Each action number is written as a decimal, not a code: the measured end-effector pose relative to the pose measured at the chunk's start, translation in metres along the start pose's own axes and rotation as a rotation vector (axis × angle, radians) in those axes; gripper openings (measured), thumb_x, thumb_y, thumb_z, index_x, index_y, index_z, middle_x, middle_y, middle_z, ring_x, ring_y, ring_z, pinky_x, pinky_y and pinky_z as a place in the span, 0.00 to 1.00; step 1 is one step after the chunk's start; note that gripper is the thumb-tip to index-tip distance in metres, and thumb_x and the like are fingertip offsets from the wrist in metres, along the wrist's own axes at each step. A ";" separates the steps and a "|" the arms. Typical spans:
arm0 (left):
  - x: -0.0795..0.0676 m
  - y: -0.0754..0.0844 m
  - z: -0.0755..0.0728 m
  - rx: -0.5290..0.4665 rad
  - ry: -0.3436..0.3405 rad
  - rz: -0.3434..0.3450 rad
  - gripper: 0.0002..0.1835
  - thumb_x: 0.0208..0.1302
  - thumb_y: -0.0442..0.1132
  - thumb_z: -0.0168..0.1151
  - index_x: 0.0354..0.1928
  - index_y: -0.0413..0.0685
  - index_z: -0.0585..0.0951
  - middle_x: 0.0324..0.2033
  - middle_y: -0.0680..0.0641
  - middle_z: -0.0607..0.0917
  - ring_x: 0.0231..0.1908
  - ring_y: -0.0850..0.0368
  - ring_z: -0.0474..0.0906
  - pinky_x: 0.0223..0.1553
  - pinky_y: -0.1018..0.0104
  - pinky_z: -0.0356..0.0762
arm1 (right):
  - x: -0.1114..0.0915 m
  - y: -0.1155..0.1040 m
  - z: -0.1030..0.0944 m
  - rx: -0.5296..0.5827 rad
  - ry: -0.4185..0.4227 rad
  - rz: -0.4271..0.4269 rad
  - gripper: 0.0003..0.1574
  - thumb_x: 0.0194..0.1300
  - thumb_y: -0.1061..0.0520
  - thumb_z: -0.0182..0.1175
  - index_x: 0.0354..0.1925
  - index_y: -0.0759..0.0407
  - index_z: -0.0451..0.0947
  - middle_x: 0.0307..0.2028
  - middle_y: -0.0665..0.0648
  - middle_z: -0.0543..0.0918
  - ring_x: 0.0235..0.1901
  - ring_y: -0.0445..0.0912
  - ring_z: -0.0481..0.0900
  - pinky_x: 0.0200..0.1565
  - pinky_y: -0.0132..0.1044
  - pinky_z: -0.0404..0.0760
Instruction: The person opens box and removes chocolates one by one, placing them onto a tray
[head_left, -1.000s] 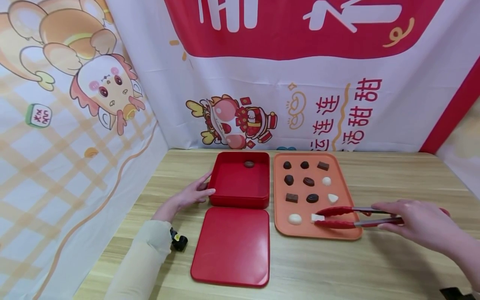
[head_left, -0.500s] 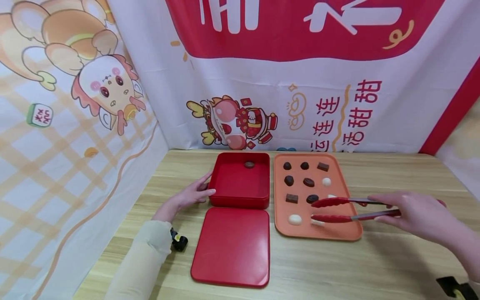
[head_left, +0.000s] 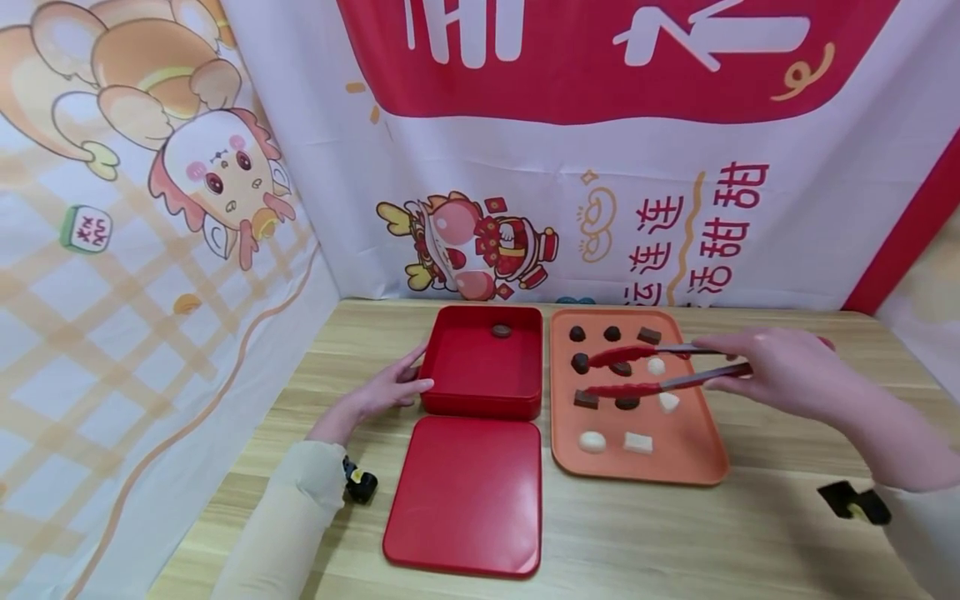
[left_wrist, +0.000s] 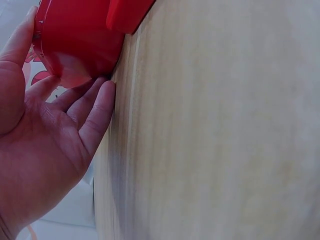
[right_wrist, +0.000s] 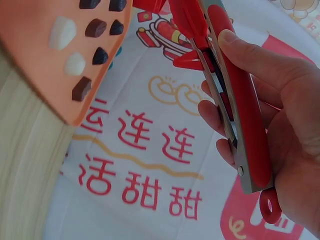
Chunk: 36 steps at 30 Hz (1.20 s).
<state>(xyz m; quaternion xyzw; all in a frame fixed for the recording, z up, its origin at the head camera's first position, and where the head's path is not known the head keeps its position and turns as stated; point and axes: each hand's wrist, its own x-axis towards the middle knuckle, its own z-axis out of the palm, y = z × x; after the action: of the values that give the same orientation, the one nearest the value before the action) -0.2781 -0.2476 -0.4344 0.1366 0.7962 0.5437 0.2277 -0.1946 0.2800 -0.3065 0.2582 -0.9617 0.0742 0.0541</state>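
My left hand (head_left: 386, 385) rests against the left side of a red square box (head_left: 480, 404). In the left wrist view its fingers (left_wrist: 95, 117) lie relaxed along the box's lower wall and the thumb is up near the rim. Inside the box, near the back, lies one brown oval chocolate (head_left: 501, 331). My right hand (head_left: 787, 371) grips red-tipped metal tongs (head_left: 705, 379) over an orange tray (head_left: 678, 458). Their tips stand apart, holding nothing, one close to a dark round chocolate (head_left: 579, 363) and the other overlapping a brown rectangular chocolate (head_left: 585, 400).
A red lid (head_left: 463, 496) lies flat in front of the box. Rows of dark and white chocolates fill the tray, among them a white rectangular one (head_left: 638, 442) and a white oval one (head_left: 592, 441). A printed cloth (head_left: 465, 167) hangs behind the wooden table (head_left: 637, 542).
The tongs let go of the white rectangular chocolate, which stays on the tray. My right hand lifted them and moved back and left over the darker chocolates. The left hand kept still.
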 end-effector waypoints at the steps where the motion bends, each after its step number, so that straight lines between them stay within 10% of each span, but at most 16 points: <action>1: 0.000 0.000 0.000 0.002 0.000 0.001 0.43 0.72 0.43 0.57 0.78 0.59 0.41 0.70 0.30 0.57 0.63 0.39 0.64 0.56 0.48 0.72 | 0.005 -0.002 0.000 0.004 -0.011 0.006 0.37 0.50 0.49 0.76 0.57 0.56 0.80 0.32 0.50 0.84 0.24 0.41 0.74 0.22 0.35 0.70; 10: 0.001 -0.002 0.001 -0.004 -0.003 0.001 0.43 0.72 0.43 0.56 0.78 0.56 0.41 0.71 0.29 0.53 0.66 0.36 0.60 0.58 0.44 0.70 | 0.059 -0.016 0.008 0.030 -0.022 0.014 0.38 0.53 0.45 0.74 0.60 0.57 0.78 0.28 0.49 0.82 0.21 0.42 0.72 0.24 0.36 0.71; 24: 0.000 0.002 0.002 -0.020 0.002 -0.004 0.42 0.72 0.43 0.56 0.78 0.60 0.42 0.71 0.29 0.54 0.66 0.36 0.61 0.58 0.44 0.69 | 0.119 -0.047 0.029 -0.076 0.031 -0.084 0.37 0.55 0.44 0.73 0.59 0.59 0.78 0.50 0.60 0.83 0.41 0.54 0.82 0.36 0.49 0.80; 36: 0.000 0.000 0.000 -0.022 -0.005 -0.001 0.42 0.72 0.42 0.56 0.78 0.59 0.42 0.71 0.29 0.54 0.64 0.37 0.63 0.57 0.46 0.70 | 0.144 -0.066 0.046 -0.132 0.005 -0.057 0.30 0.55 0.42 0.72 0.52 0.55 0.81 0.38 0.54 0.86 0.34 0.49 0.82 0.29 0.43 0.79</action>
<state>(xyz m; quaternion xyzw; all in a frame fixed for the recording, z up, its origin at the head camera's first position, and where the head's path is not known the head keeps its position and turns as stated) -0.2784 -0.2476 -0.4346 0.1350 0.7898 0.5519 0.2312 -0.2883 0.1447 -0.3237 0.2812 -0.9566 0.0095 0.0756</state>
